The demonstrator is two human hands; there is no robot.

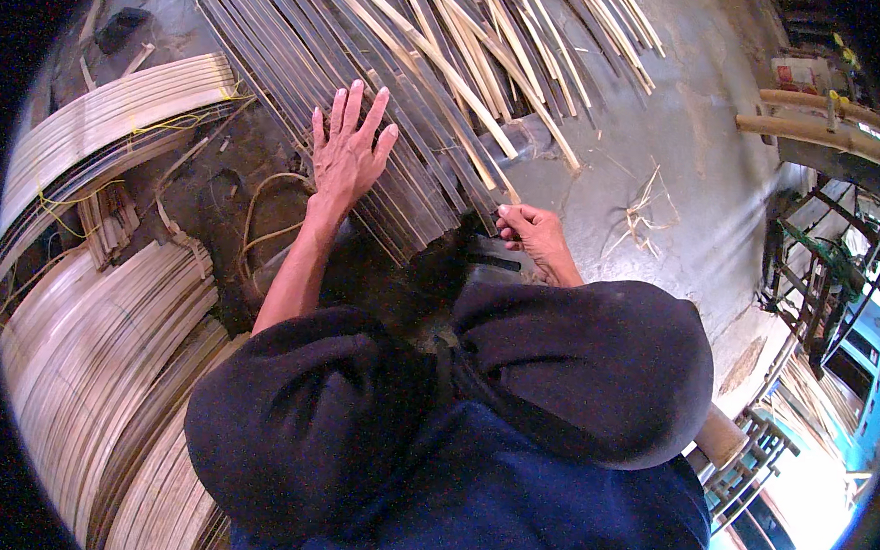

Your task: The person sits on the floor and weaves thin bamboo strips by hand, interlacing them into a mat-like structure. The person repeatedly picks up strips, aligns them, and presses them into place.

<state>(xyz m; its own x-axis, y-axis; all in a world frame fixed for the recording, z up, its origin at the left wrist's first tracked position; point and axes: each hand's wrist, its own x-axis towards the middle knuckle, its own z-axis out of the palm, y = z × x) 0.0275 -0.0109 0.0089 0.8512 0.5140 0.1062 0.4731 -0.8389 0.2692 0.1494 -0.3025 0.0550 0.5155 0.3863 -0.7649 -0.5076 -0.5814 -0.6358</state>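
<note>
We press our left hand (pixel 349 148) flat, fingers spread wide, on the bamboo strips (pixel 407 99) fanned out ahead of it, while our right hand (pixel 531 235), closed around a thin strip end, should pull evenly to keep them aligned.

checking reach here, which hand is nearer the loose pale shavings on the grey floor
Right. The right hand is pinched shut just left of the shavings, with bare floor between. The left hand lies flat and open on the dark bamboo strips, farther left.
</note>
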